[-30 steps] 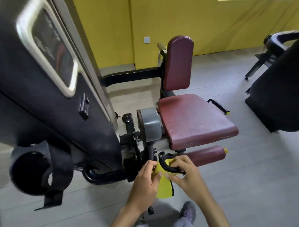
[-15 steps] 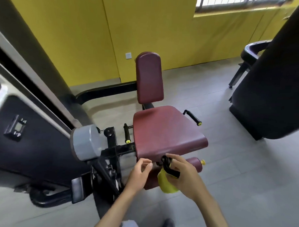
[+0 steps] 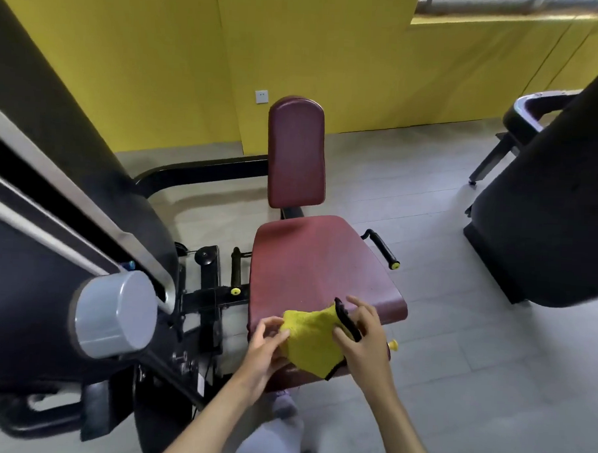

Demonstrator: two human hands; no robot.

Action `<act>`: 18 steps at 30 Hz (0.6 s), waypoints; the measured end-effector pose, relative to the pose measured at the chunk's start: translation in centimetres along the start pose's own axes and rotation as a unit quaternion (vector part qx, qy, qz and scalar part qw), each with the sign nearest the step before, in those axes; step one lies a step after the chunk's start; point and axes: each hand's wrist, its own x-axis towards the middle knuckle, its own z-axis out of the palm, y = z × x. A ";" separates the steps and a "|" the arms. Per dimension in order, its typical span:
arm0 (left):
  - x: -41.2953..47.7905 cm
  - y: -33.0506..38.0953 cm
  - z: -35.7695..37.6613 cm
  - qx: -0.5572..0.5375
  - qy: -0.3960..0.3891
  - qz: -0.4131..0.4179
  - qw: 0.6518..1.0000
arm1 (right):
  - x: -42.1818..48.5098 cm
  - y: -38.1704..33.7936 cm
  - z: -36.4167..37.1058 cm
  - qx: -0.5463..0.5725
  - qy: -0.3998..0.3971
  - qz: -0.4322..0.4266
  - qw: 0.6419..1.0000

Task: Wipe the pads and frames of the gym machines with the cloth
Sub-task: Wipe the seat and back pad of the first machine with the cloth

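One grey drum cover (image 3: 115, 314), far left. Two maroon pads: seat pad (image 3: 323, 258), back pad (image 3: 295, 154). One yellow cloth (image 3: 311, 341) is spread over the seat pad's near edge. The left hand (image 3: 263, 349) pinches its left corner. The right hand (image 3: 366, 342) has a closed grip on its right edge and on a black strap (image 3: 346, 319). Half a second ago the cloth was bunched lower, with the left hand off it.

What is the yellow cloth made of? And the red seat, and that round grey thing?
The yellow cloth looks like fuzzy microfibre: nubbly matte pile, dark stitched edge. The seat pad is likely vinyl or fake leather over padding: dull red sheen, scuffed pale patches. The round grey cap is probably smooth plastic, maybe painted metal; it shines softly.
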 end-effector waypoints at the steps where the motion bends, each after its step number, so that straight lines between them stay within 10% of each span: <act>1: 1.0 0.6 -0.2 0.003 0.005 0.010 1.000 | 1.1 0.3 0.2 -0.004 0.016 0.019 1.000; 11: 12.3 3.8 -2.7 0.206 0.030 0.146 0.967 | 10.6 5.1 5.7 -0.005 0.010 0.088 0.996; 18: 19.0 -2.6 -6.4 0.376 0.042 0.045 0.925 | 11.7 16.6 11.4 -0.161 -0.098 0.165 0.968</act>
